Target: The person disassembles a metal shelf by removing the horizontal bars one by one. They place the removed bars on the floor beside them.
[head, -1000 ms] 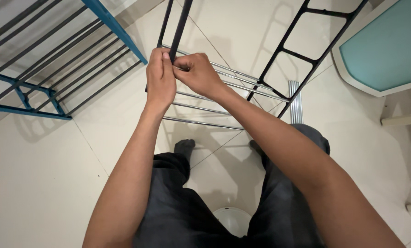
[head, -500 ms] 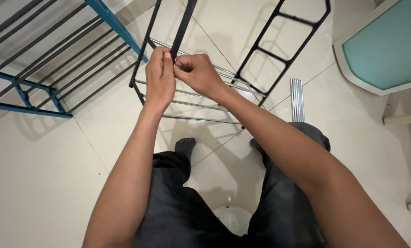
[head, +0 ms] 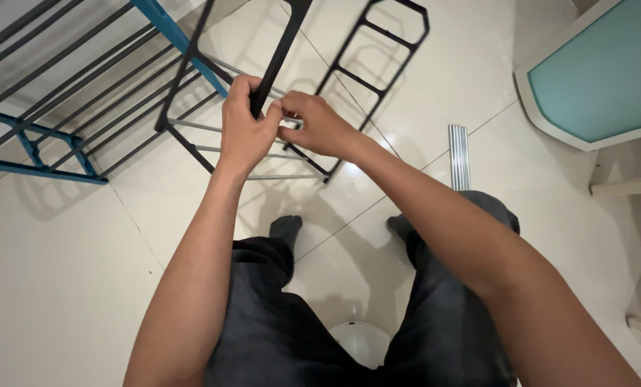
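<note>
Head view: the left hand [head: 245,129] is closed round one black frame bar [head: 281,46], and the right hand [head: 317,125] pinches a silver rod [head: 227,68] beside it. Two black ladder frames [head: 374,43] carry several rods; a bundle of spare rods [head: 459,158] lies right of the hands.

A pale tiled floor [head: 63,287], crossed by thin grout lines, is seen below. On it a bundle of silver rods [head: 460,154] is laid, near a blue rack [head: 63,93] at the left and a white-rimmed teal panel [head: 600,72] at the right.
</note>
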